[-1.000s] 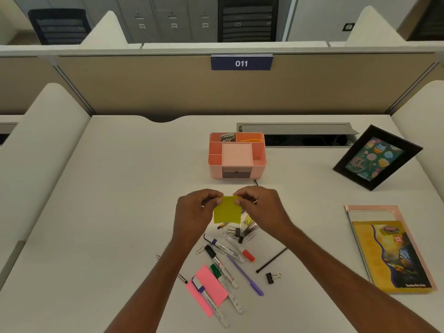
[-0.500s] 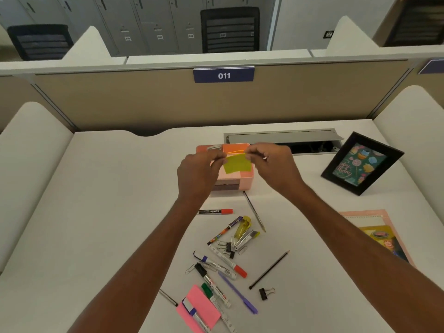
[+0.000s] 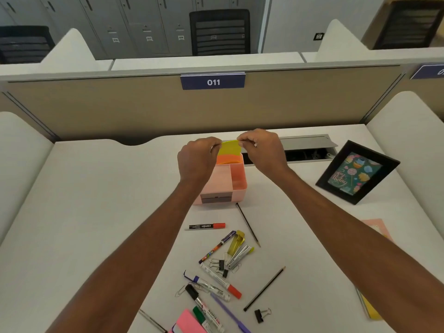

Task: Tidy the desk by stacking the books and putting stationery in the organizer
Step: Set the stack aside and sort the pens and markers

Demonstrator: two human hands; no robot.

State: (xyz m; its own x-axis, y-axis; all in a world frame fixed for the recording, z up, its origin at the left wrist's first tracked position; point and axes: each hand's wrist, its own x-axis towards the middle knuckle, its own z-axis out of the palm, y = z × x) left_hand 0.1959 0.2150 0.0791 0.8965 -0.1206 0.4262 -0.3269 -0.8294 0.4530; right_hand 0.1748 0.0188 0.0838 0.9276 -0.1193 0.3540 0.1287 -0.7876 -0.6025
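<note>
My left hand (image 3: 198, 157) and my right hand (image 3: 260, 150) each pinch an upper corner of a yellow sticky note pad (image 3: 229, 148). The pad hangs over the back compartment of the pink organizer (image 3: 236, 182), right above an orange pad (image 3: 227, 159) standing in it. Nearer to me lie loose markers (image 3: 207, 226), a pen (image 3: 217, 247), pencils (image 3: 248, 225), binder clips (image 3: 262, 314), a yellow stapler (image 3: 239, 248) and a pink sticky pad (image 3: 188, 323). Books (image 3: 374, 230) show at the right edge, mostly behind my right forearm.
A black picture frame (image 3: 356, 173) leans at the right. An open grey cable tray (image 3: 304, 149) runs behind the organizer. A beige partition with a "011" label (image 3: 212, 82) closes the back. White side panels flank the desk.
Both hands carried the yellow sticky pad away from me, from above the stationery pile to over the organizer's back compartment. The camera tilted up.
</note>
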